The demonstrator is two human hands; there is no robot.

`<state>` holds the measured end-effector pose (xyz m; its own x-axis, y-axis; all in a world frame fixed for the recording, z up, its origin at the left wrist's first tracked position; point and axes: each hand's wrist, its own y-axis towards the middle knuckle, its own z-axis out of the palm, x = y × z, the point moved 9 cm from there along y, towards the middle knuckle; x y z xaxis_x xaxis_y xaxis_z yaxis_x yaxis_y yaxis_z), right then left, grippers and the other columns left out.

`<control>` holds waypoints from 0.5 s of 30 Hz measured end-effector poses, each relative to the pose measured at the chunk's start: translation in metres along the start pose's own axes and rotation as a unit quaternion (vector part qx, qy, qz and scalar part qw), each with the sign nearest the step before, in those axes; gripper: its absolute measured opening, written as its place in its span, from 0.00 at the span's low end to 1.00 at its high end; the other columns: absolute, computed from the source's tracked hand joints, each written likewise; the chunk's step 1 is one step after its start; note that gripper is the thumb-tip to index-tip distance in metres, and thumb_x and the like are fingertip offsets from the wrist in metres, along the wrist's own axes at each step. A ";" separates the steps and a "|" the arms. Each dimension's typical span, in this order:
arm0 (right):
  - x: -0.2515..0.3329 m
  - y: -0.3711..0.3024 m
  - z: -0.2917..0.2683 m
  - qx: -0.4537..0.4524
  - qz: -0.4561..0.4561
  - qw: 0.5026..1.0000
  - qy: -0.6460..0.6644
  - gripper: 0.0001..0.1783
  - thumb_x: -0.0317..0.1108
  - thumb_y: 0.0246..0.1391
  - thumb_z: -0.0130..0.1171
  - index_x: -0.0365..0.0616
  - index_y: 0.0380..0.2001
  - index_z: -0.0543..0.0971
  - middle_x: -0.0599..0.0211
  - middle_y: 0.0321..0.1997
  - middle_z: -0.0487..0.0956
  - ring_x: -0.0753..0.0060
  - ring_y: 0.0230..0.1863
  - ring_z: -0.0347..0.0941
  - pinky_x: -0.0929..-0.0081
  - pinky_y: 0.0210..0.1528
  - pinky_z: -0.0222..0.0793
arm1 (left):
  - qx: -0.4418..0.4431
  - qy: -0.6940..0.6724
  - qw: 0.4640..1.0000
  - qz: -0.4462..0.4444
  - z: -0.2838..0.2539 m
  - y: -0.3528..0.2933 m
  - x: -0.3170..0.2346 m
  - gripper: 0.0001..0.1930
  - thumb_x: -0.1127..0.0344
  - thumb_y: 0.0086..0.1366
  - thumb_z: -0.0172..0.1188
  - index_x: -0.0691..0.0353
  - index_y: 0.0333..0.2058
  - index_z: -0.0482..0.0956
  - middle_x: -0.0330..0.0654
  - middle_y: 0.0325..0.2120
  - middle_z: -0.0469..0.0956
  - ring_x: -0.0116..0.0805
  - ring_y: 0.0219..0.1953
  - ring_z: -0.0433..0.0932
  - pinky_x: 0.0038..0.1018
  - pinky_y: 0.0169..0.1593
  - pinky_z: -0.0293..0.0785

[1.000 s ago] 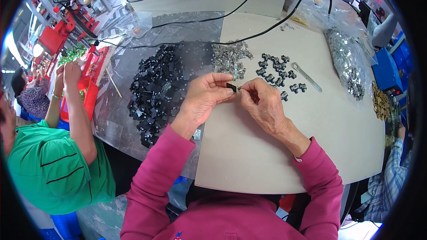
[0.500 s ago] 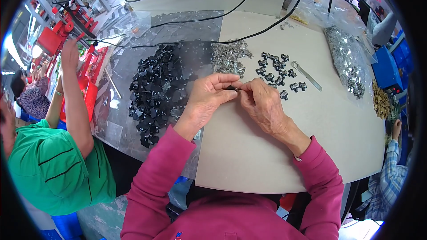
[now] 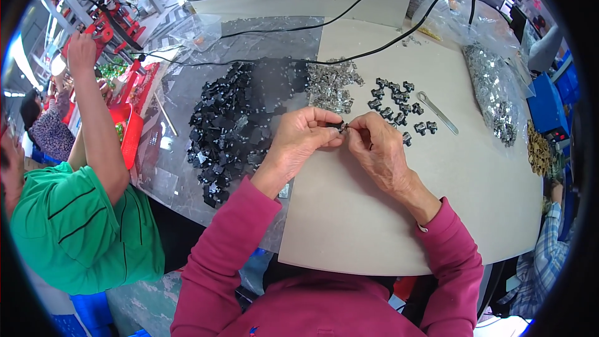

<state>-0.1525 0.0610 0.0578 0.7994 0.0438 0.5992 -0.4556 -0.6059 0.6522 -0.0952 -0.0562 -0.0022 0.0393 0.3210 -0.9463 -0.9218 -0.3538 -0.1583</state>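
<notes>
1. Two hands meet over the beige worktop (image 3: 399, 212): your left hand (image 3: 299, 140) and right hand (image 3: 377, 150) both pinch one small black part (image 3: 341, 127) between their fingertips, the digits closed tight on it. It sits above the board, clear of the surface, between the heap of black pieces (image 3: 234, 125) on your left and the row of finished black pieces (image 3: 399, 103) beyond your right hand.

2. Slipping is the likeliest trouble, as I judge it. The part is tiny and mostly hidden by your fingers, so a pinch that eases on either side could let it drop to the board or roll toward the pile of small metal clips (image 3: 331, 84), where it would be hard to pick out.

3. Forcing is the second risk: if the two halves are not lined up, pressing harder may bend a clip or cock it in its seat.

4. Watch the black cable (image 3: 374, 43) and the flat metal tool (image 3: 438, 112); both lie near enough to be nudged by a wide elbow move.

5. Its long axis appears to run left to right, from one hand to the other, roughly level. Which end leads I cannot tell; too little of it shows.
</notes>
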 end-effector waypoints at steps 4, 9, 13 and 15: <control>0.000 0.001 0.002 0.019 -0.002 1.000 0.010 0.07 0.18 0.45 0.56 0.37 0.28 0.71 0.64 0.23 0.72 0.75 0.20 0.71 0.79 0.21 0.67 | -0.020 0.021 0.999 0.025 0.005 -0.003 -0.010 0.11 0.79 0.56 0.59 0.71 0.38 0.73 0.45 0.30 0.77 0.29 0.30 0.79 0.23 0.38 0.78; 0.003 0.002 0.003 0.016 -0.011 1.000 0.007 0.07 0.18 0.45 0.56 0.37 0.29 0.71 0.64 0.24 0.72 0.74 0.21 0.71 0.77 0.22 0.67 | -0.015 0.071 0.997 0.014 0.001 -0.001 -0.006 0.11 0.78 0.55 0.60 0.72 0.39 0.74 0.44 0.31 0.77 0.29 0.30 0.79 0.22 0.39 0.78; -0.001 0.000 0.001 0.005 -0.016 1.000 -0.005 0.08 0.18 0.44 0.57 0.37 0.28 0.70 0.64 0.24 0.72 0.73 0.21 0.71 0.76 0.22 0.67 | -0.010 0.042 0.999 0.007 0.004 -0.003 -0.007 0.14 0.78 0.56 0.59 0.72 0.42 0.74 0.45 0.32 0.78 0.30 0.31 0.79 0.23 0.39 0.78; -0.001 0.000 0.002 -0.001 -0.032 0.999 -0.017 0.08 0.18 0.44 0.57 0.37 0.28 0.70 0.64 0.24 0.72 0.73 0.21 0.71 0.76 0.22 0.67 | 0.003 0.032 0.999 0.008 0.004 -0.003 -0.007 0.15 0.78 0.55 0.59 0.72 0.43 0.74 0.44 0.33 0.76 0.29 0.31 0.79 0.23 0.39 0.78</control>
<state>-0.1523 0.0598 0.0564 0.8402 0.0555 0.5394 -0.4030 -0.6017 0.6896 -0.0943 -0.0535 0.0058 0.0484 0.2577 -0.9650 -0.9245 -0.3542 -0.1410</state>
